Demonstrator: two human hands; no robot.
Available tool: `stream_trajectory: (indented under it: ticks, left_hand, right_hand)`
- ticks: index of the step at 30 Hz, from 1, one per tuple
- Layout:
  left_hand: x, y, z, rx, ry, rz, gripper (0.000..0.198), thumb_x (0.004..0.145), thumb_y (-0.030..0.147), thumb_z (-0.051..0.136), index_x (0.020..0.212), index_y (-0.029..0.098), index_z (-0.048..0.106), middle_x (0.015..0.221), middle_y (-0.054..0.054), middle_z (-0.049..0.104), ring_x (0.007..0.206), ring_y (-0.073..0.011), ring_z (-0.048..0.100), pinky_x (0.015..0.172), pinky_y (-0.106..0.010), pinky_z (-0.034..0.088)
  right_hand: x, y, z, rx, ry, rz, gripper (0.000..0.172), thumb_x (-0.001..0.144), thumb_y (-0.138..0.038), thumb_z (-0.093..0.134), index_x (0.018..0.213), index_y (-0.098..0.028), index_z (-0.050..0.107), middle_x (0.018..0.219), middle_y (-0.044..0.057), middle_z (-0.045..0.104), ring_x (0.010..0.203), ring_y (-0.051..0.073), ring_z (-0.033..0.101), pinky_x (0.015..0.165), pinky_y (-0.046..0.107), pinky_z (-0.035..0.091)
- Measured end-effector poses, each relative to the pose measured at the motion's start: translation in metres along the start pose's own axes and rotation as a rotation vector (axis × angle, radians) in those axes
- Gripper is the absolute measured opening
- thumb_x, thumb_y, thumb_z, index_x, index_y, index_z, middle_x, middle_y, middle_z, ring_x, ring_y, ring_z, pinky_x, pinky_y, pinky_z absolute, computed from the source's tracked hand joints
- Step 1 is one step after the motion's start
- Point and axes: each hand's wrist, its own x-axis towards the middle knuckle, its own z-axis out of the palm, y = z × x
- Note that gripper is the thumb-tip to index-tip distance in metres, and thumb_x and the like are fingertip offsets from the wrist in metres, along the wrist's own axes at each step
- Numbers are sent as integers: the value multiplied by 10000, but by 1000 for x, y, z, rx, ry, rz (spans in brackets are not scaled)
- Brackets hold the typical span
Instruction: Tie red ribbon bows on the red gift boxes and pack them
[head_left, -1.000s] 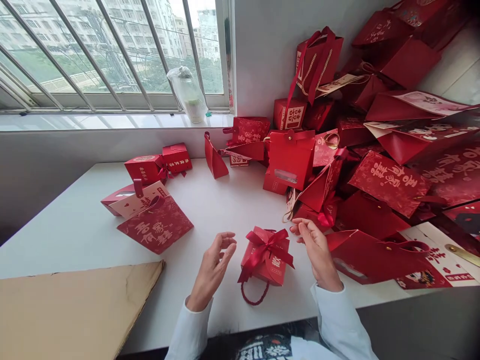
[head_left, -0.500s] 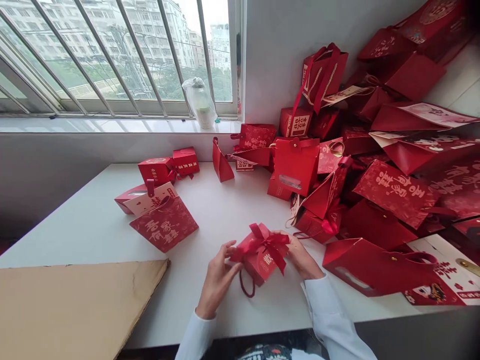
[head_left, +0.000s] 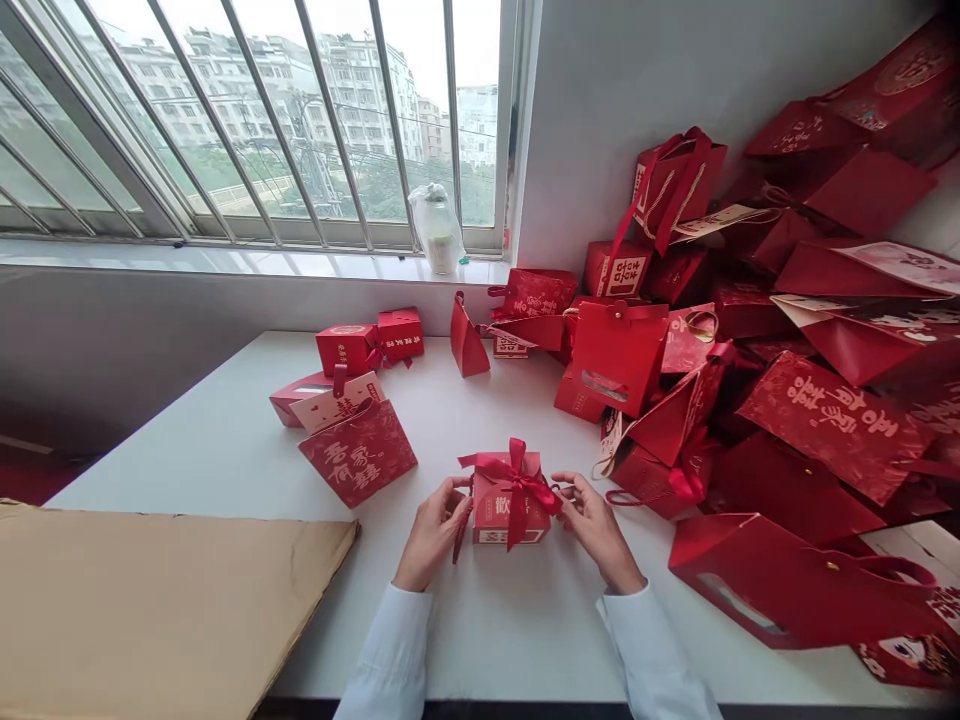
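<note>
box: we see a small red cardboard gift box tied with a red satin bow (printed side facing us)
place: white table, between our hands
left hand: curled, fingers pressed against the box's side
right hand: fingertips pinching the bow's tail

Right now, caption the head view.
Left hand and right hand hold a red gift box tied with ribbon.

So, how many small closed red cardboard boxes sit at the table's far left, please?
2: one red cardboard box, and a second red cardboard box to its right.

left hand on red gift box | right hand just beside it | white table | red paper bags heaped right
</note>
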Motion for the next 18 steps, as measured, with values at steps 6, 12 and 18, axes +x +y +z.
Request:
stream_trajectory:
  ticks: [6, 12, 18]
  left_hand:
    - [-7, 12, -8, -177, 129, -95, 355, 826, 521, 504, 739, 177, 517, 729, 6, 559, 699, -129, 532, 639, -237, 424]
    - [-24, 31, -24, -474, 192, -168, 374, 726, 474, 679, 894, 188, 504, 627, 57, 521, 629, -91, 503, 650, -220, 423]
    - [-39, 59, -42, -691, 316, -82, 410, 644, 368, 770, 935, 205, 530, 749, 38, 599, 696, -110, 581, 744, -275, 503]
  right_hand:
    - [2, -17, -2, -275, -179, -113, 402, 848, -487, 480, 1112, -213, 612, 634, -28, 605, 538, 157, 515, 530, 254, 361]
    - [4, -23, -14, -526, 65, -256, 286, 820, -295, 473, 1035, -218, 646, 717, 24, 644, 663, 210, 578, 638, 313, 411]
    - [6, -52, -35, -245, 276, -241, 279, 771, -367, 582, 999, -211, 614, 747, 19, 615, 708, 194, 571, 724, 343, 432]
